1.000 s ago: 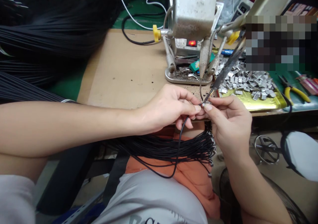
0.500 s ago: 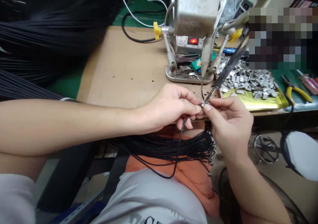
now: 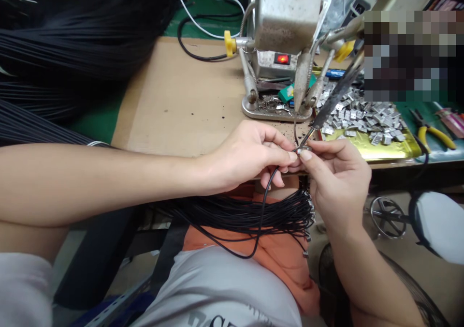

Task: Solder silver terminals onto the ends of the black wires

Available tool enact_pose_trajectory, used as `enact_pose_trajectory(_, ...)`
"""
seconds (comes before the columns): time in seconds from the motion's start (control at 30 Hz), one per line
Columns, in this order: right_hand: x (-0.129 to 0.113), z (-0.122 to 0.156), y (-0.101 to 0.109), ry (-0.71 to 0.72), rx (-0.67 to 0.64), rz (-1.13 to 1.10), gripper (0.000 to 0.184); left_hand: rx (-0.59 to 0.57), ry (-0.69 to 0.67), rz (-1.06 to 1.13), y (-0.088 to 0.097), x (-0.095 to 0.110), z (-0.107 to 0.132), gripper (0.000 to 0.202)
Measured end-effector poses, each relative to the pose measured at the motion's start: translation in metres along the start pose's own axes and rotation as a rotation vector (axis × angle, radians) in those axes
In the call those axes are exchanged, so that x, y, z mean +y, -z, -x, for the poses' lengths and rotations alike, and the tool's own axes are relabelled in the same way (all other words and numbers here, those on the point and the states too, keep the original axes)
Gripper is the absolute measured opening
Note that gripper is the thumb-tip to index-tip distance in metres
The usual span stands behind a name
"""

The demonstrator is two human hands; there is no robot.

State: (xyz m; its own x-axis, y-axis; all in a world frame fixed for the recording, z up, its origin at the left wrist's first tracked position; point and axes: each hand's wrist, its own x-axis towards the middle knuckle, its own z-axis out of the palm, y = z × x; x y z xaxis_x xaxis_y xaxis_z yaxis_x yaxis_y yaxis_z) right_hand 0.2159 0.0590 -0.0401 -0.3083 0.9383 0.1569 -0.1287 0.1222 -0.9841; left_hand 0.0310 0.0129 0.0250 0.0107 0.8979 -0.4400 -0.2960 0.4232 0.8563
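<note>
My left hand pinches the end of a black cable, which loops down over my lap. Between finger and thumb my right hand grips a small metal USB connector. Cable end and connector meet right under the tip of a soldering iron, mounted at a slant. A thin solder wire comes down from the feed nozzle of the soldering machine to the same spot. Fingertips partly hide the joint.
Many loose metal connectors lie on a gold tray at the right. Beyond them are yellow-handled pliers. A bundle of black cables rests across my lap; a larger cable heap fills the far left.
Both hands have shifted very slightly to the right, with the cable and connector still held at the iron tip. The machine stays in place.
</note>
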Motion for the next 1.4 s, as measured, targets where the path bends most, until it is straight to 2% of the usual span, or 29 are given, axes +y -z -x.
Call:
enact_pose_trajectory(0.3, -0.004, 0.0, -0.003, 0.003, 0.027, 0.036, 0.022, -0.011, 0.006, 0.005, 0.0, -0.002, -0.002, 0.019)
enact_pose_trajectory(0.63, -0.005, 0.0, -0.001, -0.033, -0.003, 0.055, 0.016, -0.031, -0.02, 0.036, 0.001, -0.004, -0.002, 0.017)
enact_pose_trajectory(1.17, -0.016, -0.001, -0.007, -0.077, 0.039, 0.164, 0.017, -0.064, -0.03, 0.05, 0.004, -0.009, -0.004, 0.017)
enact_pose_trajectory(1.4, -0.013, 0.002, -0.008, -0.072, -0.015, 0.083, 0.014, -0.054, -0.015, 0.019, 0.005, -0.012, -0.003, 0.008)
